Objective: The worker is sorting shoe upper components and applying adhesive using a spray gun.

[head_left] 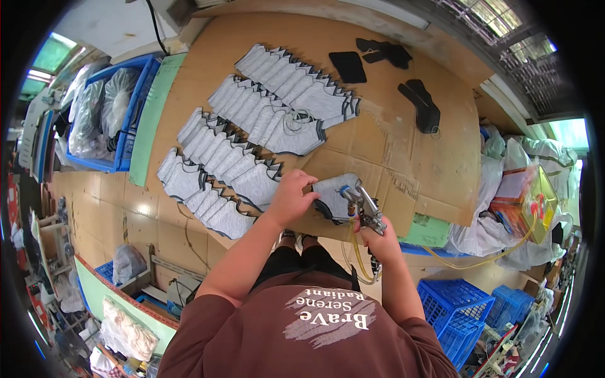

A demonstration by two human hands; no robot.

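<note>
My right hand (382, 238) is wrapped around the handle of a metal spray gun (367, 211), whose blue-ended nozzle is over a grey cut fabric piece (334, 189) with black edging. At that piece's left edge is my left hand (294, 196), thumb and forefinger closed about the dark rim; its other fingers are partly hidden. Left of it, similar grey pieces lie overlapped in several slanting rows (252, 179). A loose bundle of pale string (297, 121) rests on one row. A yellow hose (359, 255) hangs from the gun.
Brown cardboard (378, 151) covers the table. Black cut pieces (421, 107) lie at its far right. Rightward, a clear yellowish container (532, 205) stands among plastic bags, with a hose running from it. Blue crates (450, 309) sit lower right; a blue bin (129, 135) of bags is at left.
</note>
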